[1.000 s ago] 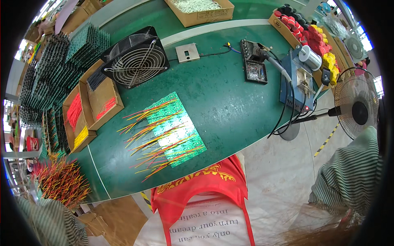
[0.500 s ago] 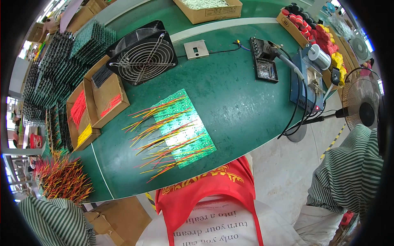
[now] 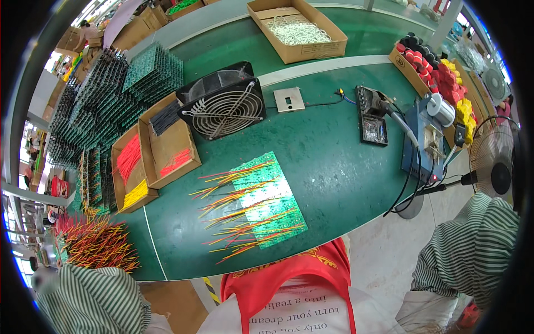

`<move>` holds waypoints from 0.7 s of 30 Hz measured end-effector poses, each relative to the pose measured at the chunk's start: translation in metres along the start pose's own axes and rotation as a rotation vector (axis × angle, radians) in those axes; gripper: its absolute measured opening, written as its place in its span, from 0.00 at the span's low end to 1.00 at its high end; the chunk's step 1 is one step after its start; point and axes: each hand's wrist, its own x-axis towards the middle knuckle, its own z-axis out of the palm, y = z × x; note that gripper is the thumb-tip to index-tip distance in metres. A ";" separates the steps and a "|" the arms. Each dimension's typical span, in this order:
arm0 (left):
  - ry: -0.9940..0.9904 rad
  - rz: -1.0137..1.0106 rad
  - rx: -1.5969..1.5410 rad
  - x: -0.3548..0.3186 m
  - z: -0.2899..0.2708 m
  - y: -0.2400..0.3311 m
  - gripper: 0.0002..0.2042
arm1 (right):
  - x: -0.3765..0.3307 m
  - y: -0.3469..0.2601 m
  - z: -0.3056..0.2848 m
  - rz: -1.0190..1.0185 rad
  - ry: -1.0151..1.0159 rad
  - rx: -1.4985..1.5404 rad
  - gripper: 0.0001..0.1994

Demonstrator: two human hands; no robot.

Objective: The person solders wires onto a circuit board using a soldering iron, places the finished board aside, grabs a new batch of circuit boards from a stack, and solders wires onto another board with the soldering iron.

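Neither of my hands shows; only my green-and-white striped sleeves do. My left sleeve point(image 3: 105, 295) is at the lower left, just below a dense pile of red, yellow and black wires point(image 3: 103, 242). My right sleeve point(image 3: 467, 250) hangs at the lower right, off the table beside a standing fan point(image 3: 495, 167). In front of me a green circuit board panel point(image 3: 283, 222) lies flat on the green table point(image 3: 334, 183). Rows of red, yellow and black wires point(image 3: 222, 203) stick out from it toward the left.
Cardboard trays point(image 3: 186, 139) of cut wires stand at the left, beside stacked circuit boards point(image 3: 150, 72). Behind the panel is a black square fan point(image 3: 222, 106). A soldering station point(image 3: 417, 145) with a solder spool point(image 3: 441, 111) and a black tray point(image 3: 372, 131) are at the right.
The whole view has shifted, so the table and its things appear lower and further right. My left sleeve appears further into view. The panel and wires lie as before.
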 end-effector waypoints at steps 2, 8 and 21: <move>0.014 0.016 0.002 0.000 0.000 0.000 0.19 | 0.003 0.002 0.003 0.008 0.003 -0.004 0.34; 0.044 0.046 0.005 0.001 0.005 -0.007 0.20 | 0.016 0.008 0.013 0.052 0.008 -0.028 0.34; -0.173 0.016 0.179 0.019 0.042 -0.055 0.10 | -0.005 0.123 0.133 0.775 -0.014 0.082 0.14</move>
